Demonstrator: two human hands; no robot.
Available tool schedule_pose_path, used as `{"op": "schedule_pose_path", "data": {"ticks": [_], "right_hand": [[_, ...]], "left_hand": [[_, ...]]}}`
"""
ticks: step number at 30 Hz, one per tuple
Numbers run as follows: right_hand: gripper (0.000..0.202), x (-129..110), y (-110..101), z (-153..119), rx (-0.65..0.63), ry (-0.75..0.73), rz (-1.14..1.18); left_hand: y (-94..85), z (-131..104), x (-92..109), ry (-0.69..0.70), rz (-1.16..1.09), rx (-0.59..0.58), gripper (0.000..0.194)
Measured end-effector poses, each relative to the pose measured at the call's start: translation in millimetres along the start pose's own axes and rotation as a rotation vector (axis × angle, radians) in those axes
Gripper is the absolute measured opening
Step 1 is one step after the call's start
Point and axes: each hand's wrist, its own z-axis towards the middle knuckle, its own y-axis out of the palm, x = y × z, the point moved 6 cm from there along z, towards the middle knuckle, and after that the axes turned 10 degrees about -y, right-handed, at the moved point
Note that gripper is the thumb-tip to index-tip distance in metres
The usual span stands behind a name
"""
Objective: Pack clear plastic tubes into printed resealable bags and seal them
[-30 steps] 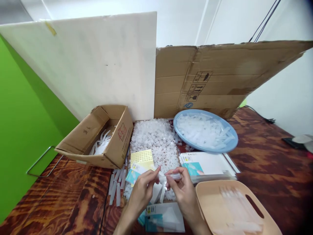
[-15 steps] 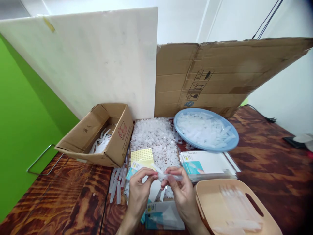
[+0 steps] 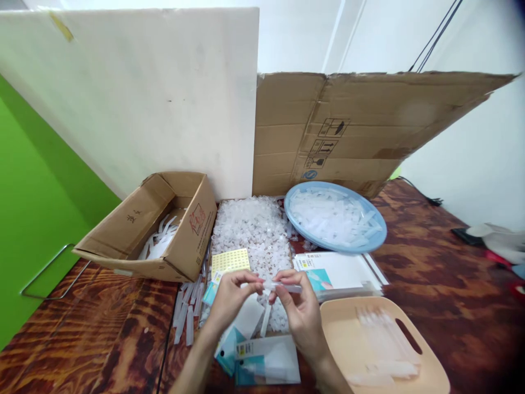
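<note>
The right hand point(image 3: 302, 309) is closed in a pinch, with thumb and fingers gripping a translucent tube point(image 3: 290, 288). The left hand point(image 3: 230, 298) is likewise drawn in, thumb and forefinger meeting at the tube's left end; the detail between the fingertips is too small to read. The tube lies roughly level between the two hands, raised in front of a layer of small clear pieces point(image 3: 251, 221).

Directly below the hands, a narrow translucent strip point(image 3: 266, 322) points toward the wearer. Nearer still lies a teal-and-white packet point(image 3: 268, 362), overlapping a second teal item at its left. Beyond the left hand, a yellow dotted sheet point(image 3: 229, 259) rests on the clear pieces.

To the right of the right hand sits a beige tray point(image 3: 338, 317) with an oval handle slot, carrying translucent tubes. Behind the tray is a stack of printed packets point(image 3: 348, 269); behind that, a blue dish point(image 3: 379, 241) is filled with translucent pieces.

On the left, loose tubes point(image 3: 190, 325) lie on the desk point(image 3: 110, 328) beside an open cardboard box point(image 3: 199, 230) containing white strips. A white board point(image 3: 143, 98) and a cardboard panel point(image 3: 283, 131) stand at the rear.
</note>
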Motion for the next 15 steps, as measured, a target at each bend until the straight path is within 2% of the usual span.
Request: {"op": "schedule_pose_path", "data": {"ticks": [1, 3, 6, 9, 12, 15], "right_hand": [[0.014, 1, -4, 2, 0.027, -0.012, -0.035], [0.015, 2, -12, 6, 0.118, -0.039, -0.082], [0.017, 6, -21, 7, 0.198, -0.040, -0.074], [0.017, 6, -26, 5, 0.227, -0.030, -0.020], [0.016, 1, -31, 1, 0.276, -0.023, 0.048], [0.017, -5, -33, -2, 0.306, -0.020, 0.084]], "left_hand": [[-3.6, 13, -3, 0.012, 0.150, -0.011, 0.021], [-18.6, 41, -10, 0.020, 0.386, 0.143, 0.018], [-29.6, 79, -20, -0.017, 0.505, 0.307, 0.012], [-30.0, 101, -25, -0.053, 0.567, 0.369, 0.009], [-31.2, 101, -16, -0.051, 0.555, 0.388, 0.012], [-32.2, 75, 3, 0.009, 0.478, 0.384, 0.012]]}}
